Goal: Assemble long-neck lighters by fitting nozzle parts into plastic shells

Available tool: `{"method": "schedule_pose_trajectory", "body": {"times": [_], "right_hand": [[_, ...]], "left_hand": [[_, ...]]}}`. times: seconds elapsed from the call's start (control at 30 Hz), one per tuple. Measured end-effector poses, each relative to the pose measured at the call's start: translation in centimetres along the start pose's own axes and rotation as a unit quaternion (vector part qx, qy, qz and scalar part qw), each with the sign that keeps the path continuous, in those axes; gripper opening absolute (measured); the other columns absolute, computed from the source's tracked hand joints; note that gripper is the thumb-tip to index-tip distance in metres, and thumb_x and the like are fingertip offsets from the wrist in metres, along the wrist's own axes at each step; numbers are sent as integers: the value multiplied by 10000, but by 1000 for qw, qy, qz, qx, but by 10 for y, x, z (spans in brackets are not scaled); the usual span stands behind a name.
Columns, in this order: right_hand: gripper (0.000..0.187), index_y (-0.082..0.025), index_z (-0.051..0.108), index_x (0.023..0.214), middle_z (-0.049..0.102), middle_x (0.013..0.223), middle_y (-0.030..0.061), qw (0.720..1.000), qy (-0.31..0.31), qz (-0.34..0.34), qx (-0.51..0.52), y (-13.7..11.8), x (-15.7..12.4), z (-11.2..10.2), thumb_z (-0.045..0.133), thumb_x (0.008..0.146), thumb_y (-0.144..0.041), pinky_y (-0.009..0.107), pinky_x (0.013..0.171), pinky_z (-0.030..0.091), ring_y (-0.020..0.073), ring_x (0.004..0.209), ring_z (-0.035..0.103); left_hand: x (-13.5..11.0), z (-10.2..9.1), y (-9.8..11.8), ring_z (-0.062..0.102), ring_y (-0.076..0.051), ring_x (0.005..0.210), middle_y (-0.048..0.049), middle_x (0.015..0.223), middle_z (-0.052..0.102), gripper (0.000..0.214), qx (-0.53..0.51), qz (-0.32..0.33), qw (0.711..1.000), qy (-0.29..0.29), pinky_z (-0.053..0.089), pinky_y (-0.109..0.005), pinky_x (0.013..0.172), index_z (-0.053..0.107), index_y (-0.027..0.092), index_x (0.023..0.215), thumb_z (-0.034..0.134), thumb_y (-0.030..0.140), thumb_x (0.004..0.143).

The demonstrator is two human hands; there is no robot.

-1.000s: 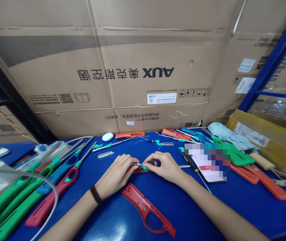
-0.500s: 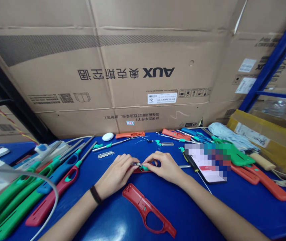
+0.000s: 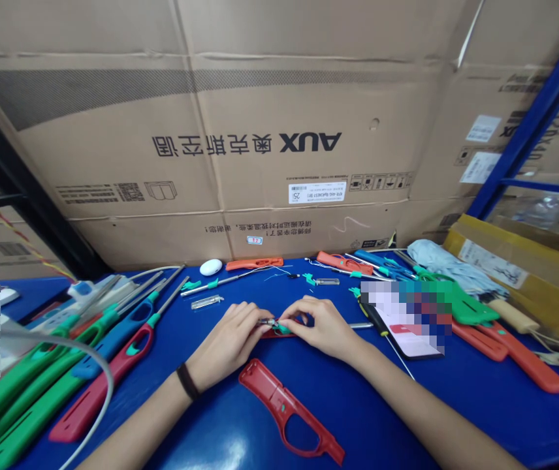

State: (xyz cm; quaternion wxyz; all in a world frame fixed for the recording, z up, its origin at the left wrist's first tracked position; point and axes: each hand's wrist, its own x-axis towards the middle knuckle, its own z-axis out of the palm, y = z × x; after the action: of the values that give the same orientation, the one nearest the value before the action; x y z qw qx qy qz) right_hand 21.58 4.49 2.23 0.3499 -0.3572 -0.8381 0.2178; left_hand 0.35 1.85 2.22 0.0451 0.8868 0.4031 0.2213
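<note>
My left hand [image 3: 233,334] is closed in a pinch on a small metal-tipped lighter part [image 3: 266,322], mostly hidden by the fingers. Opposite it, my right hand [image 3: 322,326] pinches a green lighter trigger [image 3: 282,328]. Both parts sit over a red lighter handle half [image 3: 270,334], largely covered by my hands. A metal lighter tube [image 3: 360,325] sticks out to the right beyond my right hand. Nearer to me lies the other red handle half [image 3: 279,401], hollow side up, with a large finger loop.
Several long lighters [image 3: 108,382] lie at left near a white cable [image 3: 108,391]. Clear fuel tanks [image 3: 206,302], orange casings [image 3: 255,264] and a white oval case [image 3: 211,267] lie at the back. To the right are a screwdriver [image 3: 380,320], a phone [image 3: 407,336] and a carton [image 3: 534,261].
Both hands stay almost in place over the red handle half, with only slight finger movement around the small parts. The other things lie as before.
</note>
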Motion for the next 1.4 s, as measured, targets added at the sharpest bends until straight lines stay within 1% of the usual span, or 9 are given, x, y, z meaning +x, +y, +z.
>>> {"method": "schedule_pose_trajectory", "body": {"times": [0.2, 0.33, 0.8, 0.9, 1.0, 1.1, 1.2, 1.3, 1.4], "right_hand": [[69, -211, 688, 832, 677, 754, 10, 1000, -2, -10, -7, 1, -2, 2, 629, 821, -245, 244, 657, 435, 132, 677, 576], [71, -201, 667, 842, 672, 780, 19, 999, 7, -38, -6, 1, -3, 4, 600, 841, -222, 251, 673, 446, 140, 720, 570], [75, -196, 656, 850, 669, 775, 25, 997, -1, -72, -28, 6, -8, 14, 581, 852, -204, 265, 691, 452, 158, 749, 561], [82, -204, 649, 870, 666, 799, 23, 997, 0, -72, -33, 5, -6, 13, 568, 865, -221, 269, 709, 453, 158, 775, 563], [85, -209, 639, 893, 651, 819, 22, 998, 5, -57, -31, 6, -5, 14, 563, 874, -241, 267, 720, 455, 155, 800, 564], [127, -217, 628, 976, 635, 874, 27, 998, 3, -49, -25, 7, -4, 13, 566, 873, -257, 267, 736, 459, 153, 827, 568], [155, -219, 618, 1015, 630, 925, 31, 999, 8, -45, -26, 6, -5, 12, 557, 876, -250, 281, 775, 457, 155, 856, 571], [140, -210, 621, 995, 632, 930, 32, 998, 15, -46, -29, 6, -5, 10, 543, 879, -226, 288, 801, 453, 155, 871, 572], [133, -205, 623, 979, 632, 928, 32, 998, 6, -52, -27, 6, -5, 9, 535, 879, -210, 284, 798, 454, 154, 877, 575]], "left_hand": [[-1, 2, 0, 528, -183, 858, -41, 1006, 613, 189, -9, -4, 1000, 7, 392, -338, 801, 514, 215, 1066, 359, 264, 970], [-2, 2, 3, 543, -181, 864, -39, 1000, 621, 194, -17, -9, 1000, 9, 396, -351, 831, 521, 217, 1060, 357, 271, 972], [-4, 6, 2, 540, -186, 829, -50, 965, 633, 222, -3, 3, 1000, 1, 409, -351, 810, 551, 199, 1021, 347, 269, 970], [-4, 4, 0, 536, -184, 845, -52, 983, 626, 223, -7, -2, 1000, 3, 409, -345, 815, 557, 209, 1048, 363, 280, 966], [-3, 4, -3, 531, -188, 887, -61, 1023, 615, 249, -17, -12, 1000, 8, 404, -351, 838, 552, 219, 1113, 360, 281, 967], [-4, 4, -6, 527, -193, 917, -65, 1042, 609, 275, -34, -19, 999, 9, 397, -360, 858, 534, 228, 1167, 347, 266, 969], [-4, -1, -8, 534, -196, 931, -55, 1021, 617, 260, -41, -7, 999, -9, 390, -363, 863, 552, 238, 1145, 372, 258, 958], [-4, -7, -9, 545, -193, 917, -43, 975, 630, 242, -35, 11, 999, -36, 381, -364, 863, 583, 243, 1109, 411, 251, 939], [-3, -10, -10, 550, -187, 899, -39, 960, 635, 251, -32, 20, 998, -46, 382, -357, 851, 590, 252, 1123, 434, 235, 926]]}}
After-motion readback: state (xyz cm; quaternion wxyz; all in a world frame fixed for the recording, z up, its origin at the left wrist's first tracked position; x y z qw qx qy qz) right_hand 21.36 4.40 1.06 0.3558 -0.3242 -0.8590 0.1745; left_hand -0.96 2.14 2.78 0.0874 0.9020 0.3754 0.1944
